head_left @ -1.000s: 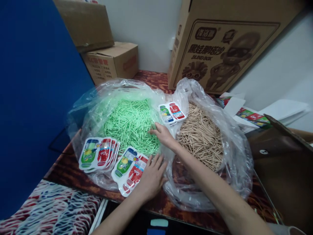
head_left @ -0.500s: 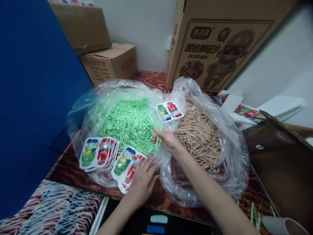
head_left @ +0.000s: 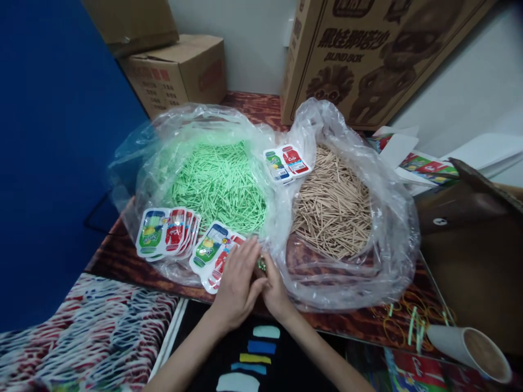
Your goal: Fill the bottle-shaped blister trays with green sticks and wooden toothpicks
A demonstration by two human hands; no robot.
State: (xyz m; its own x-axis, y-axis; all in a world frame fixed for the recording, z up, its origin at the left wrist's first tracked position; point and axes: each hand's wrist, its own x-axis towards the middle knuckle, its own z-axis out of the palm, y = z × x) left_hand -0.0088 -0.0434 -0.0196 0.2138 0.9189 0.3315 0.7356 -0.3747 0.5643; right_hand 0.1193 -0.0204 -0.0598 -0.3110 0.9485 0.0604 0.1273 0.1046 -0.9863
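My left hand [head_left: 237, 280] lies flat, fingers together, on the near pile of bottle-shaped printed packets [head_left: 212, 253] at the table's front edge. My right hand [head_left: 273, 287] has come in against it, its fingers closed on a small bunch of green sticks [head_left: 261, 264] of which only the ends show. Behind them is a clear bag of green sticks [head_left: 218, 182]. To its right sits a clear bag of tan wooden sticks [head_left: 333, 207]. A fanned stack of packets [head_left: 167, 231] lies at the left, and another pair of packets [head_left: 286, 162] rests between the bags.
Cardboard boxes [head_left: 175, 71] and a large printed box [head_left: 368, 49] stand at the back. A blue panel [head_left: 53, 147] walls off the left. Rubber bands [head_left: 408, 318], a paper cup [head_left: 469, 345] and a brown flap [head_left: 469, 239] are on the right. Patterned cloth [head_left: 90, 332] lies near left.
My right hand picked green sticks from the bag, then drew back to the table's front edge beside my left hand. The camera tipped downward.
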